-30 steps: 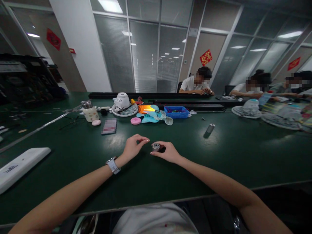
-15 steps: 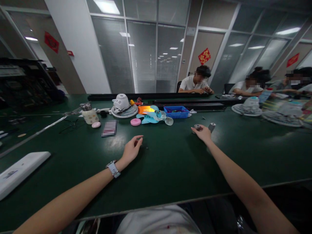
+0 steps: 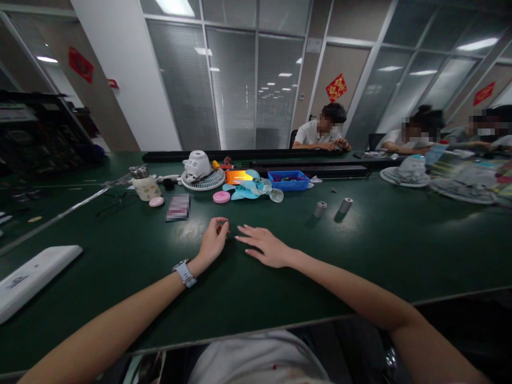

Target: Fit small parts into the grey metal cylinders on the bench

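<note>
My left hand (image 3: 214, 238) rests on the green table, its fingers curled in toward the thumb; whatever they may hold is hidden. Close to its right, my right hand (image 3: 269, 247) is open over the table with the fingers spread and nothing in them. Farther right stand two small silver cylinders that look like motors: one (image 3: 320, 209) upright, the other (image 3: 345, 206) just beyond it. Neither is touched by a hand. Past my left hand lie a pink round lid (image 3: 221, 197) and a blurred flat card or packet (image 3: 178, 207).
Along the back are a white fan body (image 3: 197, 166) on its grille, blue fan blades (image 3: 245, 191) and a blue tray (image 3: 288, 181) of small parts. A patterned bottle (image 3: 146, 188) and a white case (image 3: 38, 280) are at left. People sit across the table.
My right hand has let go of the silver cylinder, leaving it standing, and has moved left beside my left hand. My left hand has shifted slightly, its fingers still curled.
</note>
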Available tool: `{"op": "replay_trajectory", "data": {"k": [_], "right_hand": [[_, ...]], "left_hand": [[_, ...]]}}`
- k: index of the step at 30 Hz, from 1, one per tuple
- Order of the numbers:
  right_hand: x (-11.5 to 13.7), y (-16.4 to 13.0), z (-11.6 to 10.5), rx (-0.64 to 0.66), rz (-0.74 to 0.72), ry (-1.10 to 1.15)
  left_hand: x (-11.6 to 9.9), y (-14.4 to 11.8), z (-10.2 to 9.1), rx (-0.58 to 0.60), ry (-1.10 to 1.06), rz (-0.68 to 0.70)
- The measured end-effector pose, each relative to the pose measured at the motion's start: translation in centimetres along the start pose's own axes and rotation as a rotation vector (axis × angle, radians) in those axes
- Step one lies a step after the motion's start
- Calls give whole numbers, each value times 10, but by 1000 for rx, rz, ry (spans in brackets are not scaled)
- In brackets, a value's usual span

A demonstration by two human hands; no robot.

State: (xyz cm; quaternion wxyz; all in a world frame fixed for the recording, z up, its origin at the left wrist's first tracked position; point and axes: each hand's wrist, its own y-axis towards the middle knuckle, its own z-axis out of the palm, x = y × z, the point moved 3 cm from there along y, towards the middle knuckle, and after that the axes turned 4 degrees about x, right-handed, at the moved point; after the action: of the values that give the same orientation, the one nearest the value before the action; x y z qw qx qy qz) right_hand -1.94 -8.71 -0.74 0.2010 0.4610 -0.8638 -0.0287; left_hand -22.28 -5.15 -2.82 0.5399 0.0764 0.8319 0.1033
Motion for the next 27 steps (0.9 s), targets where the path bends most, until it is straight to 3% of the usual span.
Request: {"op": "replay_trajectory", "data": {"k": [3, 11, 14, 19, 21, 23, 27], "right_hand": [[6, 6, 13, 77, -24, 19], [-15, -2, 3, -116, 47, -1], [-38, -14, -20, -219, 126, -87], [-93, -65, -95, -593, 423, -352], [-113, -89, -117, -685, 554, -393], [-130, -107, -128, -683, 651, -386], [-151, -123, -126, -605, 742, -342]], "left_hand": [[1, 0, 1, 21, 4, 17], [1, -1, 2, 40, 20, 10], [0, -1, 1, 49, 24, 8], [-1, -1, 1, 54, 30, 3], [-1, -1, 1, 61, 43, -4], [-1, 0, 1, 66, 56, -12], [1, 0, 2, 64, 49, 0]]}}
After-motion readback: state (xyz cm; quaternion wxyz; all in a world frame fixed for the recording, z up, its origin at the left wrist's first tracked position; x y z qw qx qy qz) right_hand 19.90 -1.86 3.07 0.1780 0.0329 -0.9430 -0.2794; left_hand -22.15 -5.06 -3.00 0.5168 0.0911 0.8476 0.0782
